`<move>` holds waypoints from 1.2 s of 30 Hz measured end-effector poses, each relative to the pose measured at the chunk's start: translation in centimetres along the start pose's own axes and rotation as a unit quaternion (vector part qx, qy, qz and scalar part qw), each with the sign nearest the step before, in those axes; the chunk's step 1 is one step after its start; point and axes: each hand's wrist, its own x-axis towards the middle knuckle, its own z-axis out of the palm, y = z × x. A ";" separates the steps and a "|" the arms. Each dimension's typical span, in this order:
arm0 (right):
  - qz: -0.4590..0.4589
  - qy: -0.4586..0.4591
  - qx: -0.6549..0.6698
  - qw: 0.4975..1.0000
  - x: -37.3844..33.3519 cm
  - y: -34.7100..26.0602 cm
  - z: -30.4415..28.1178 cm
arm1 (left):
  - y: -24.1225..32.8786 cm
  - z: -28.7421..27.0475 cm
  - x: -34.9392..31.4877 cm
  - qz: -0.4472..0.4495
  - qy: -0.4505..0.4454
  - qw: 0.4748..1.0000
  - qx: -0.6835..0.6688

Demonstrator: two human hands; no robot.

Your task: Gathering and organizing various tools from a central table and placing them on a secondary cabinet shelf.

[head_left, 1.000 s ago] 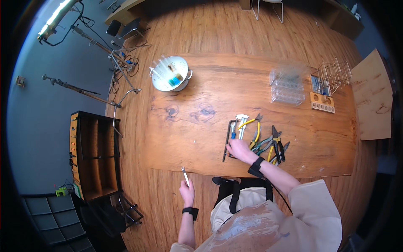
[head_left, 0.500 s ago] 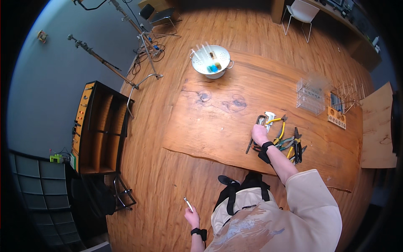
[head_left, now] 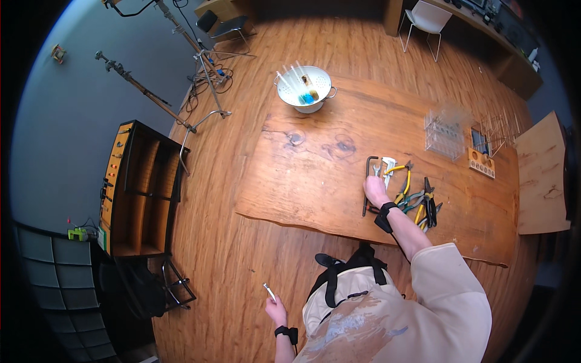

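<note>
Over the near side of the wooden table, my right hand [head_left: 376, 191] is closed, with its fingers on a black L-shaped hex key [head_left: 365, 202]. Partly hidden by that hand, a silver wrench [head_left: 376, 170] lies between the key and a white caliper [head_left: 388, 167]. Pliers with yellow handles [head_left: 408, 179] lie just right of the caliper, and a black-handled pair [head_left: 430, 209] is farther right. Low beside my body, away from the table, my left hand [head_left: 276, 311] grips a slim pale tool [head_left: 269, 291] whose upper end sticks out; its kind is unclear.
A white colander [head_left: 310, 106] with clear tubes and coloured pieces stands at the table's [head_left: 296, 193] far left corner. Toward the right are a clear rack [head_left: 443, 138], a wooden block with holes [head_left: 482, 164] and a wire rack [head_left: 500, 136]. Wooden shelves [head_left: 144, 212] and metal stands are at left.
The hex key has turned from a slant to nearly straight away from me, its bent end now farther left, under my right hand. My left hand keeps its hold on the pale tool.
</note>
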 end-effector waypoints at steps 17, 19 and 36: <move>-0.140 -0.047 0.146 0.978 -6.7 -13.5 -3.6 | -0.3 1.2 2.6 -0.015 0.018 0.996 -0.089; -0.153 -0.066 0.156 0.974 -7.9 -16.6 -3.6 | 0.6 0.0 2.8 -0.023 0.042 0.994 -0.102; -0.398 -0.286 0.235 0.839 -13.0 -44.5 5.6 | -3.2 -10.4 8.3 -0.140 0.159 0.952 -0.220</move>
